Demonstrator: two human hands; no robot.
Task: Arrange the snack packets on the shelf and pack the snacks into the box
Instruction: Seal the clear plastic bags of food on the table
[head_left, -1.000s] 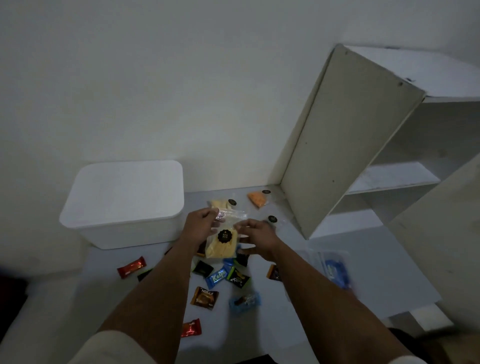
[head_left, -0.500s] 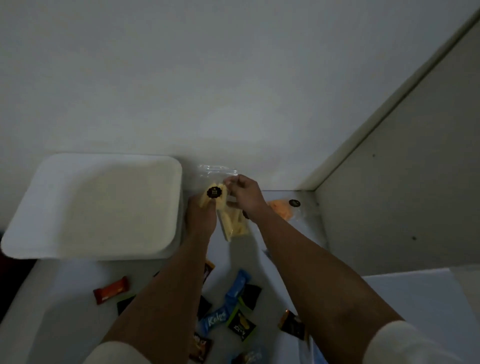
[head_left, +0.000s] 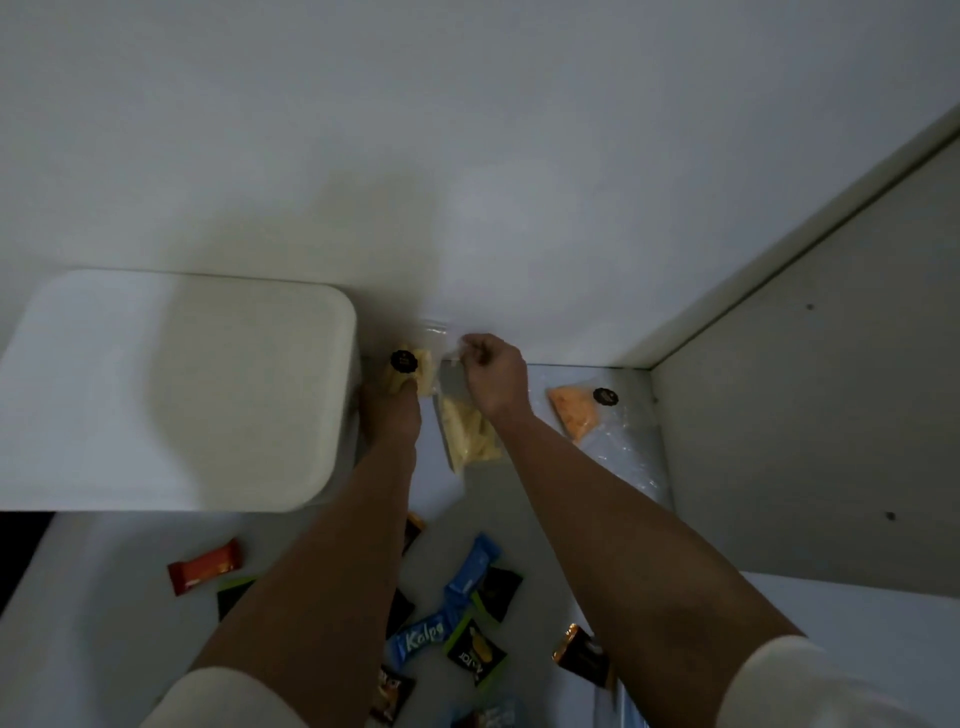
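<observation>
My left hand (head_left: 392, 410) holds a clear packet of yellow snacks with a round black sticker (head_left: 410, 366), close to the wall beside the white box. My right hand (head_left: 491, 376) pinches the top of a second clear packet of yellow snacks (head_left: 467, 434), which hangs down beneath it. A clear packet of orange snacks (head_left: 576, 410) with a black sticker lies on the white surface to the right. The white lidded box (head_left: 171, 389) stands at the left. The shelf's side panel (head_left: 831, 441) fills the right.
Several small wrapped snacks lie between and below my forearms: a red bar (head_left: 205, 566), blue wrappers (head_left: 470, 566), black-and-green packets (head_left: 475, 654) and a dark orange-edged packet (head_left: 582, 657). A plain white wall rises behind everything.
The camera has dropped closer to the surface. Both hands moved from mid-surface toward the wall with the yellow packets; they now hold one packet each, slightly apart.
</observation>
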